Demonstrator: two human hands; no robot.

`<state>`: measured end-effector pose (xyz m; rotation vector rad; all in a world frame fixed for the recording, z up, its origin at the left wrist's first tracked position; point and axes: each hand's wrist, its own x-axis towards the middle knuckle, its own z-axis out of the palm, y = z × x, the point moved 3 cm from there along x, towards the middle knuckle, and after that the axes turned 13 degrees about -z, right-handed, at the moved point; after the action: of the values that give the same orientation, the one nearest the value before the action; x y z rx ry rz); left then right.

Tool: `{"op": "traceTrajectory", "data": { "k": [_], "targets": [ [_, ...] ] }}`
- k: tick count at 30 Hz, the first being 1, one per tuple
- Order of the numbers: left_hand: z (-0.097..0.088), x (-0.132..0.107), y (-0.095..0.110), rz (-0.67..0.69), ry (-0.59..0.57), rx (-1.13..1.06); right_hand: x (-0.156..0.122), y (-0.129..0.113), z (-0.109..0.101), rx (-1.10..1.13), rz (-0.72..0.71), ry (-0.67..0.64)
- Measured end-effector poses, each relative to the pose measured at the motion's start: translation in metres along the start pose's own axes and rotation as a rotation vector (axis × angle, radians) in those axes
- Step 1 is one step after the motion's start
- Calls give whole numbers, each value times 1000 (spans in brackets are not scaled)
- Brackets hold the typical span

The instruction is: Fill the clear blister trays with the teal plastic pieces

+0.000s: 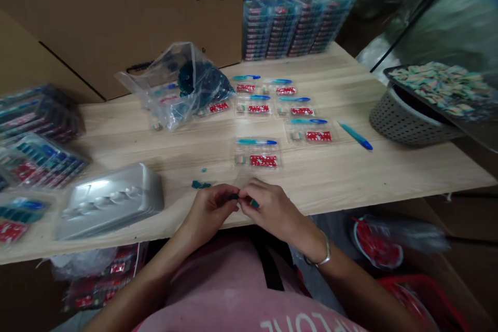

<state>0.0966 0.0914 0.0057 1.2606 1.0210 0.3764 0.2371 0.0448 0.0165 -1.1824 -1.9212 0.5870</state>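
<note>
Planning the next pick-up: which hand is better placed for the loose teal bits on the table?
Probably the left hand: the loose teal bits lie just beyond it on the wooden table, while the right hand sits farther away. Both hands pinch a small teal piece.

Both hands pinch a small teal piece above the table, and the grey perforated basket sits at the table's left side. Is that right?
No: the grey perforated basket sits at the right side of the table, as the head view shows. The left hand and right hand do pinch the small teal piece.
</note>
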Motion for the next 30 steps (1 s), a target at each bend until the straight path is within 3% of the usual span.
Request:
{"op": "traceTrajectory", "data": {
  "k": [3,8,13,18,20,23,26,28,30],
  "targets": [
    [3,-2,5,8,-51,46,2,10,0,128,148,12],
    [4,0,3,-41,-109,13,-2,41,10,728,496,-66],
    [5,3,0,-1,-23,2,-5,40,12,851,468,9],
    [12,7,5,128,73,137,-11,34,-4,755,385,123],
    [17,7,6,244,50,357,-23,35,-16,630,360,136],
    [23,6,-2,405,-37,788,-47,35,-31,245,314,169],
    [26,9,-17,442,-63,1053,-66,28,-27,-45,160,52],
    [29,13,-23,429,-19,1115,-72,24,-16,-122,53,-51],
    [33,15,-25,407,28,1131,-73,25,-9,-167,6,-66]
  ]
}}
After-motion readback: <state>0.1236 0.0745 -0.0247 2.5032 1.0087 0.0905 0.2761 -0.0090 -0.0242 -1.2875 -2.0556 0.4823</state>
